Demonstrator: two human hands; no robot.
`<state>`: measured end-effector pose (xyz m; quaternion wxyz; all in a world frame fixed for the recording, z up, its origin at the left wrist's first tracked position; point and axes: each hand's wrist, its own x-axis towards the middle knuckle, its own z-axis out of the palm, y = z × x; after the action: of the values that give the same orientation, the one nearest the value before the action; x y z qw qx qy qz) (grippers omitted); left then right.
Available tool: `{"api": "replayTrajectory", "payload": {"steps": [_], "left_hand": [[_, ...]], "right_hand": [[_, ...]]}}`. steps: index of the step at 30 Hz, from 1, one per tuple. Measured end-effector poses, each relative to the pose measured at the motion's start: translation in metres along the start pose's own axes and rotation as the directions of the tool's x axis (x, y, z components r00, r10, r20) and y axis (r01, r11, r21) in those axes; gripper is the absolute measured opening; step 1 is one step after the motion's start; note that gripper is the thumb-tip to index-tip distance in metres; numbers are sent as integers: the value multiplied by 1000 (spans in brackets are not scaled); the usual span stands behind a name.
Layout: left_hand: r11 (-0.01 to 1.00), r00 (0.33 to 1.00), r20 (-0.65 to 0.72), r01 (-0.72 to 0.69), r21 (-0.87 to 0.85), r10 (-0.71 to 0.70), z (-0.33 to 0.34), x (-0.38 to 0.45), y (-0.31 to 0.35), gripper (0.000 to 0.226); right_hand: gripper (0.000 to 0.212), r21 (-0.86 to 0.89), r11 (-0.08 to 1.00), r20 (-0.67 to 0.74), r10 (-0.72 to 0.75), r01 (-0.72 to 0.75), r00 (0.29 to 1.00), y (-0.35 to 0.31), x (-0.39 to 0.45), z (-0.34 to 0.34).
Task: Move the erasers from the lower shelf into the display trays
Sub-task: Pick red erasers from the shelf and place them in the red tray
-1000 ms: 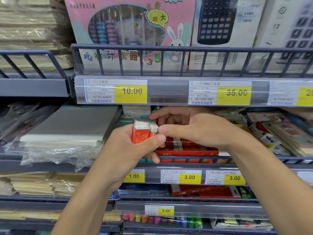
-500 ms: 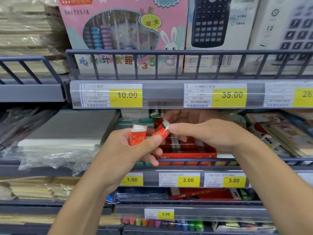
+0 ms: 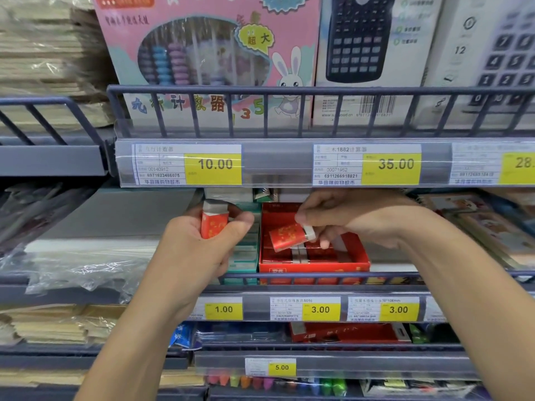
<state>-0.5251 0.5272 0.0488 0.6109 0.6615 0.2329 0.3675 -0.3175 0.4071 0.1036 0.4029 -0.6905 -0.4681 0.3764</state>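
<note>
Eraser (image 3: 288, 236) pinched in right hand (image 3: 359, 218) over red tray (image 3: 314, 263), another gripped by left hand (image 3: 199, 247)

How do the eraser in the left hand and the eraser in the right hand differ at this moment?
The left-hand eraser stands upright, white end up; the right-hand eraser lies tilted, white end to the right. The left hand wraps the left-hand eraser beside the teal tray; the right hand pinches the right-hand eraser over the red display tray. Both have red sleeves and a white end.
</note>
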Motion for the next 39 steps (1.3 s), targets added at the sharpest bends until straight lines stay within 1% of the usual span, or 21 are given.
{"api": "replayTrajectory", "payload": {"steps": [3, 5, 6, 11, 15, 18, 22, 25, 26, 29, 31, 34, 35, 37, 38, 39], "left_hand": [[1000, 1000, 5, -8, 12, 8, -2, 1, -1, 65], [1000, 1000, 3, -21, 5, 21, -3, 2, -3, 80], [1000, 1000, 3, -22, 4, 22, -4, 2, -4, 82], [999, 999, 32, 5, 32, -6, -5, 1, -2, 63], [999, 995, 98, 21, 42, -25, -6, -1, 1, 65], [999, 994, 106, 27, 34, -30, -5, -3, 4, 66], [997, 993, 100, 60, 40, -64, -4, -5, 5, 40], [996, 992, 86, 91, 9, -91, -3, -6, 4, 49], [995, 992, 83, 95, -6, -95, -2, -7, 5, 47], [993, 989, 105, 109, -39, -104, -1, -9, 6, 41], [995, 984, 156, 92, -28, -87, 0, -11, 6, 44], [998, 975, 216, 53, -23, -47, 2, -15, 7, 48], [998, 974, 225, 48, -29, -41, 4, -15, 8, 50], [998, 971, 238, 47, -34, -38, 7, -16, 8, 49], [998, 969, 245, 48, -38, -37, 8, -16, 8, 48], [998, 968, 249, 47, -48, -34, 11, -15, 8, 45]], "right_hand": [[12, -121, 991, 29, 56, -52, 998, 0, 5, 6], [12, -151, 987, 54, 67, -58, 996, 0, 7, 10], [12, -161, 985, 62, 70, -59, 996, 0, 7, 12], [16, -258, 965, 83, 72, -48, 994, -2, 12, 18], [15, -366, 930, 77, 59, -27, 995, 1, 17, 22], [20, -465, 885, 58, 40, -9, 998, 3, 21, 22], [22, -536, 844, 38, 25, 0, 999, 6, 25, 23], [14, -639, 769, 43, -6, 32, 999, 8, 28, 24], [12, -650, 758, 50, -16, 45, 999, 9, 28, 25], [14, -600, 798, 62, -30, 62, 998, 9, 27, 23], [16, -497, 864, 52, -58, 76, 997, 8, 23, 22], [15, -331, 938, -56, -123, 98, 991, 4, 12, 20], [14, -246, 961, -82, -152, 128, 985, 2, 7, 21], [21, -74, 972, -62, -230, 225, 971, -1, -2, 24], [26, -43, 962, -40, -271, 270, 962, -3, -6, 26], [30, -61, 949, -28, -310, 308, 950, -3, -9, 29]]}}
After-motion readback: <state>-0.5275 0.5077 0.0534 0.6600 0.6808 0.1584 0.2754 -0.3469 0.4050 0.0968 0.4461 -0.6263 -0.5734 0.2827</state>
